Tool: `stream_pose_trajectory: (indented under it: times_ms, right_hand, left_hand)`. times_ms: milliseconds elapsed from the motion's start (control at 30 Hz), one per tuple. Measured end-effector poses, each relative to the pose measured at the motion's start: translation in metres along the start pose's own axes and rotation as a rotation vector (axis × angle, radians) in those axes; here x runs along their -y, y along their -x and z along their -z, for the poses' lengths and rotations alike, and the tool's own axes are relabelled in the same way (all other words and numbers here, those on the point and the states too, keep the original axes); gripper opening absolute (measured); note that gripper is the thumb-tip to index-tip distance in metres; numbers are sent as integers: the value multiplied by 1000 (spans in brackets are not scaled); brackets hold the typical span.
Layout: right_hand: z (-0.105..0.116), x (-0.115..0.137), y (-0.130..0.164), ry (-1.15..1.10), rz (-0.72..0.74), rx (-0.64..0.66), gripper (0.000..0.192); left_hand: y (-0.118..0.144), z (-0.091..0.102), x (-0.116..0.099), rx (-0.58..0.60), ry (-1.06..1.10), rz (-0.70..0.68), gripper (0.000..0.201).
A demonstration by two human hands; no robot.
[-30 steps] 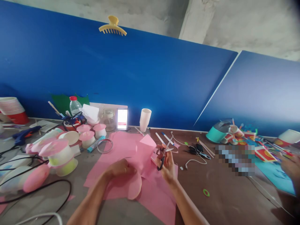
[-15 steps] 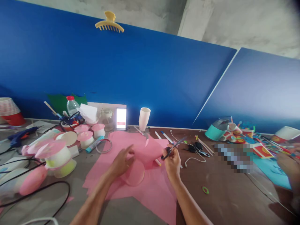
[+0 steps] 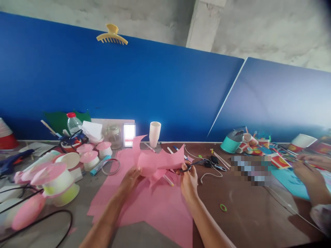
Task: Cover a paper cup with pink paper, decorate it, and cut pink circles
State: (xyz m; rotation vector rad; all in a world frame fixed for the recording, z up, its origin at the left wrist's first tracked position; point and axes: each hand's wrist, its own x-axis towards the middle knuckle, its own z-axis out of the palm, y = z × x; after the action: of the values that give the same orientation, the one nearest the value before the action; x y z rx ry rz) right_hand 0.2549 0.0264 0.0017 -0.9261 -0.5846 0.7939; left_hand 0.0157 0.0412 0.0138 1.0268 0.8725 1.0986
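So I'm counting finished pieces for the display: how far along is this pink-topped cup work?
Several pink-topped cups already stand at the left of the table. In hand: the left hand holds up a pink paper piece while the right hand grips scissors at its edge. The piece is jagged, so cutting looks unfinished. Plain white cups wait by the blue board, uncovered.

— What is seen behind the bench (image 3: pixel 248 213)?
— Two blue panels (image 3: pixel 144 86) are stood along its far edge, met at a pale seam. A yellow hair claw (image 3: pixel 111 34) is clipped on the top edge.
— And above them?
— A rough grey concrete wall (image 3: pixel 271 31) is shown, crossed by a lighter pillar (image 3: pixel 204 20). Soft, even light is cast.
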Motion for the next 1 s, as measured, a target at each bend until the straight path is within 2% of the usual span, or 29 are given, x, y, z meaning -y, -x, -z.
stream_pose_trajectory:
  times_ms: [100,300,467,567,667,733,900,1000]
  right_hand:
    - [-1,-2,-1,-14,-18,-2,54]
    - [-4,-7,3,-35,-83,119,48]
    - [-5,-11,5,-44,-116,136,47]
    - [-4,-11,4,-48,-129,124,49]
    - [-2,-11,3,-46,-128,122,49]
    - [-1,-13,3,-38,-123,126,48]
    - [0,-17,4,-12,-128,145,47]
    - [2,-16,3,31,-103,105,50]
  left_hand:
    - [4,-6,-4,42,126,21,48]
    - [4,-8,-4,-46,210,22,40]
    - [4,-11,-3,57,443,-38,30]
    - [3,-11,-2,73,559,-28,37]
    - [1,-8,0,10,614,-9,52]
    - [1,-5,0,-35,630,-12,55]
    - [3,-5,-2,-109,625,47,46]
    - [3,-7,-1,-143,621,102,35]
